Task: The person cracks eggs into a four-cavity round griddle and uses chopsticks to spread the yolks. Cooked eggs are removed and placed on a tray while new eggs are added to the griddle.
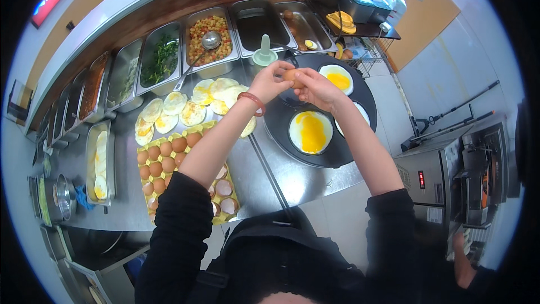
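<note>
My left hand (272, 81) and my right hand (317, 89) meet over a round black griddle (337, 158), both gripping one brown egg (291, 77) by their fingertips. The shell's underside is hidden by my fingers. Below my right hand, a frying egg (312, 133) with spread yolk fills a round well. Another frying egg (336, 79) lies behind it, and a third (359, 115) is partly covered by my right forearm. Under my left forearm is a yellow egg tray (219, 218) with whole brown eggs (156, 169) and several emptied shells (229, 205).
Cooked fried eggs (193, 113) lie on the steel counter (249, 194). Long dark chopsticks (270, 169) lie beside the griddle. A pale green lidded container (265, 55) stands behind my hands. Food pans (160, 57) line the back. Another person's arm (463, 261) shows at lower right.
</note>
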`<state>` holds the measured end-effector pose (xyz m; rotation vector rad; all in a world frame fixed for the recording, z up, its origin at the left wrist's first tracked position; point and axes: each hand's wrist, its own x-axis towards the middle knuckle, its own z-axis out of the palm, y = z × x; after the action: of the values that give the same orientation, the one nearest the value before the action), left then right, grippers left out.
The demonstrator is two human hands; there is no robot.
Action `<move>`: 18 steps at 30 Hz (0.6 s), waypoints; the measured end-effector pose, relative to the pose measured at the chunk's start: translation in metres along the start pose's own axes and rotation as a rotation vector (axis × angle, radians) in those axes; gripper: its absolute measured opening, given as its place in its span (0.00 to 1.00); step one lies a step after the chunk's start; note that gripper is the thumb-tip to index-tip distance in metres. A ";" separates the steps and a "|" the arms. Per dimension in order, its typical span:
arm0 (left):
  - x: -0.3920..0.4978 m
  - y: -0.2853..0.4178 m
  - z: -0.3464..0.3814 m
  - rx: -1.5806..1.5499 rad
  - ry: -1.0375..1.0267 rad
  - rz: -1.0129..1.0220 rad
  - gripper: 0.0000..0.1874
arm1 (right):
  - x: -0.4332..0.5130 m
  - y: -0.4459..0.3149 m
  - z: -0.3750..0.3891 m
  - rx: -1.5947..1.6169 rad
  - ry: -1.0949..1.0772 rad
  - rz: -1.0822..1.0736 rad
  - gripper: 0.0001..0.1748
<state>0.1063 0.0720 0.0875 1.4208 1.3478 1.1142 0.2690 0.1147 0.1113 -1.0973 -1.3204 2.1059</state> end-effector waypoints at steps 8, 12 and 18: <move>0.023 -0.021 0.009 0.196 0.128 0.025 0.20 | 0.025 -0.003 -0.020 -0.638 0.042 -0.129 0.22; 0.029 -0.019 0.015 0.238 0.139 0.032 0.19 | 0.031 0.006 -0.027 -0.831 0.164 -0.270 0.22; 0.031 -0.014 0.016 0.284 0.117 0.010 0.19 | 0.034 0.011 -0.030 -0.980 0.221 -0.445 0.24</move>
<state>0.1192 0.1039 0.0714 1.5851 1.6341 1.0569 0.2735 0.1502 0.0810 -1.1540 -2.2829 0.9445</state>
